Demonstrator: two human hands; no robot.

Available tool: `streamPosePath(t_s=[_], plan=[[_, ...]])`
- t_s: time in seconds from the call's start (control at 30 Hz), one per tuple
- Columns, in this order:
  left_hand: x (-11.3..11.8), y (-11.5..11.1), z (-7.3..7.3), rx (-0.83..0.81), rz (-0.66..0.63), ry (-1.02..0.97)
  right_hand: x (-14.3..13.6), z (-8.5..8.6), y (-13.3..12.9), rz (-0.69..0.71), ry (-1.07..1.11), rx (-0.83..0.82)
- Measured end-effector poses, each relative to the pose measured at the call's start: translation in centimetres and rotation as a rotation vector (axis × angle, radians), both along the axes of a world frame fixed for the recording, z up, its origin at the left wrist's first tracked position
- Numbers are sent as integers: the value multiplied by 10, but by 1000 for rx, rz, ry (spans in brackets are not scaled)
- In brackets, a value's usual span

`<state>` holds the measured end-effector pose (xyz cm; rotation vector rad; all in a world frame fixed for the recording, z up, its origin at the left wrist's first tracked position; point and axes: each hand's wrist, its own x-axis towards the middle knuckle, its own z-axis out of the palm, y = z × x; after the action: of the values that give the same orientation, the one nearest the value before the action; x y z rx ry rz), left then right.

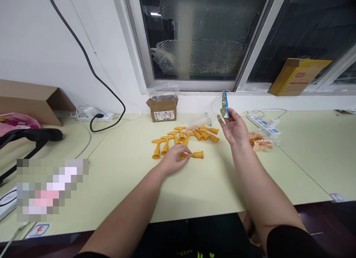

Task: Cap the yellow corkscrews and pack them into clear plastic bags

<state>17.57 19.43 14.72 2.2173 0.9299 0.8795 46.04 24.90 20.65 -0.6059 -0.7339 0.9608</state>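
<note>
My left hand [175,160] is low over the table, its fingers closed around one end of a yellow plastic T-handled piece [198,154]. That piece lies on its side, its flared end pointing right. Just beyond are several like pieces: an upper-left group [157,148] with T-shaped handles and bell-shaped ends, and a heap [205,133] farther right. My right hand [236,130] is raised above the table, palm partly toward me. Between its thumb and fingers it pinches a small blue-and-green printed card [225,104], seen nearly edge-on; a clear bag attached to it is hard to make out.
A clear plastic bag [198,120] lies behind the heap. Near the wall stands an opened cardboard box [163,108]. Right of my right forearm is a bag of orange pieces [260,141], with a power strip [264,125] behind. A black cable [91,68] hangs at left.
</note>
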Motion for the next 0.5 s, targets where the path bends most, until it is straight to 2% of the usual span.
streamPosePath(t_s=[0.13, 0.23, 0.3, 0.4, 0.5], plan=[[2, -3, 0, -27, -3, -13, -19, -5, -43, 223, 176, -17], [1, -2, -1, -7, 44, 39, -25, -17, -52, 337, 286, -25], [0, 2, -2, 9, 134, 8, -24, -25, -51, 357, 361, -59], [-2, 11, -7, -57, 335, -207, -18, -34, -45, 385, 433, -100], [-1, 20, -12, -301, 461, -468, -12, -40, -39, 393, 488, -113]])
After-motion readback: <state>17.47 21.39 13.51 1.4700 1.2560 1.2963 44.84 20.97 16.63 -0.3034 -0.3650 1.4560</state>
